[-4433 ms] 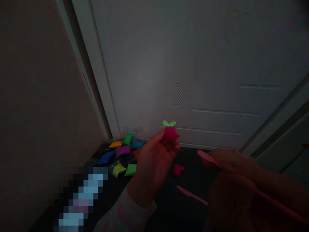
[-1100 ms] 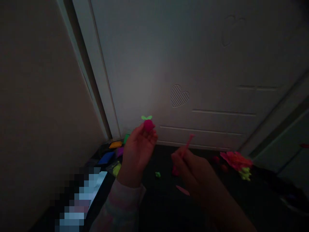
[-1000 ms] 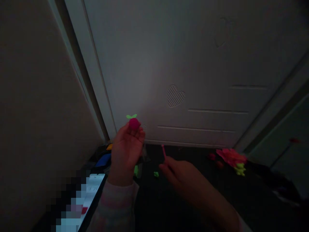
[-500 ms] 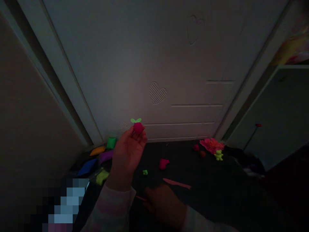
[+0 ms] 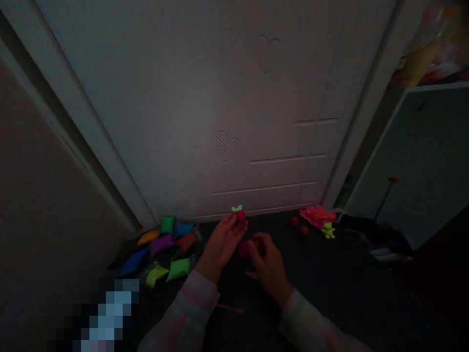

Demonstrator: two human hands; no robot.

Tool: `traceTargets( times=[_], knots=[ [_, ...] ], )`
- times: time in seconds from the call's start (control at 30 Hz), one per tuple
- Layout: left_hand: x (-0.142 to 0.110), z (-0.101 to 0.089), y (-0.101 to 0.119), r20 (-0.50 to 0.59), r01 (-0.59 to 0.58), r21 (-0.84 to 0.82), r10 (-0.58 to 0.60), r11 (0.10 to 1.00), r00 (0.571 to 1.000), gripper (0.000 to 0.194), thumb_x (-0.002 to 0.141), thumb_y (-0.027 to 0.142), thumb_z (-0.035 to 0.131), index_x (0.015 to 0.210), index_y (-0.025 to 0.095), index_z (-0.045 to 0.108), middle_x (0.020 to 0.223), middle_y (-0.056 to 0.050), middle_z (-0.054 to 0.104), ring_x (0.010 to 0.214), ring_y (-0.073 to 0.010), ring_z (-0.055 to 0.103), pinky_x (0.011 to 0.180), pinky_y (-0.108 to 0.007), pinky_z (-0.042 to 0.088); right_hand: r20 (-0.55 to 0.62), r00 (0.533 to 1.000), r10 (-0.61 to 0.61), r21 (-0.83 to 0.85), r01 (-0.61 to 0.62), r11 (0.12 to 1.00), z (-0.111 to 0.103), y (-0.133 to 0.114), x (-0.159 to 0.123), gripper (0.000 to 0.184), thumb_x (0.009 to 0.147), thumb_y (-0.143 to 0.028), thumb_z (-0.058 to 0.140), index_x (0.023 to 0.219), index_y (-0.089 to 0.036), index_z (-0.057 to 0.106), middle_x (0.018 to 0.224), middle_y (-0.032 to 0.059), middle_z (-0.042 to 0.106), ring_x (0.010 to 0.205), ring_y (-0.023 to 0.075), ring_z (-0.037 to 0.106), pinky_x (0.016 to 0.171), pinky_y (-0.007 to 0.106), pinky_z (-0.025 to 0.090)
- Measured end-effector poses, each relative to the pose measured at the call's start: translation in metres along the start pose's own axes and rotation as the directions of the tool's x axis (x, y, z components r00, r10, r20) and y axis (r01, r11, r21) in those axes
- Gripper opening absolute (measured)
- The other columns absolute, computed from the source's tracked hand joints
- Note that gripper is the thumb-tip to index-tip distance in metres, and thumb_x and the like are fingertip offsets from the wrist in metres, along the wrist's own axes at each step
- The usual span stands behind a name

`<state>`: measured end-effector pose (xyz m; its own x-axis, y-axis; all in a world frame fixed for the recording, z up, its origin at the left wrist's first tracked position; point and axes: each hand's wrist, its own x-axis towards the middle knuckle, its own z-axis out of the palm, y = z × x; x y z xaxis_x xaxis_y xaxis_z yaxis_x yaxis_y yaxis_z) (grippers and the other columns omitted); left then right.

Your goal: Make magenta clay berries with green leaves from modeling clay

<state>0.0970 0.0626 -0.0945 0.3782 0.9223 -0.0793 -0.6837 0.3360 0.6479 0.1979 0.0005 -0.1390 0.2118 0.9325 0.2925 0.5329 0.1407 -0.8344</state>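
Observation:
My left hand (image 5: 223,239) is closed, its fingertips pinching a small dark-pink clay ball (image 5: 240,215) topped with two light-green leaves (image 5: 237,208). Below and to the right, my right hand (image 5: 266,261) has its fingers curled at the right side of a dark-pink clay lump (image 5: 244,251) on the black surface. It appears to pinch the lump's edge, though the fingertips are partly hidden. A pink plastic knife (image 5: 251,275) shows only at one end beside the right hand. Nearer me lies a thin pink tool (image 5: 230,308).
Coloured clay packets, among them a purple one (image 5: 161,244) and a blue one (image 5: 134,262), lie at the left. At the right back are a pink flower (image 5: 318,216), a yellow-green bear figure (image 5: 329,230), a brown ball (image 5: 303,231) and a pink ball (image 5: 293,222). A white door (image 5: 183,122) stands behind.
My left hand has lowered and moved right, still holding the leafed ball. My right hand has left the thin pink tool and moved up to the clay lump. The view has shifted slightly.

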Motion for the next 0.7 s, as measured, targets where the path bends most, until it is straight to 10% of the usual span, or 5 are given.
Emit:
traceTargets(
  times=[0.17,0.7],
  knots=[
    [0.001,-0.003,-0.02,0.038,0.054,0.091,-0.057,0.994,0.998,0.012,0.071,0.01,0.06,0.083,0.012,0.062,0.079,-0.005,0.065,0.07,-0.0136,0.062,0.062,-0.022,0.048,-0.183,0.98,0.073,0.13,-0.05,0.99,-0.003,0.008,0.008,0.042,0.077,-0.039,0.048,0.111,-0.016,0.038,0.095,0.007,0.052,0.079,0.0153,0.054,0.067,0.029,0.048],
    [-0.028,-0.037,-0.034,-0.065,0.03,0.303,-0.011,0.952,0.998,0.019,0.069,0.022,0.061,0.085,0.012,0.063,0.085,-0.007,0.065,0.08,-0.0164,0.06,0.077,-0.03,0.044,-0.158,0.983,-0.097,0.032,0.103,0.994,-0.005,0.017,0.016,0.024,0.076,-0.033,0.051,0.092,-0.016,0.057,0.086,0.0055,0.058,0.075,0.0156,0.055,0.069,0.028,0.044]
  ],
)
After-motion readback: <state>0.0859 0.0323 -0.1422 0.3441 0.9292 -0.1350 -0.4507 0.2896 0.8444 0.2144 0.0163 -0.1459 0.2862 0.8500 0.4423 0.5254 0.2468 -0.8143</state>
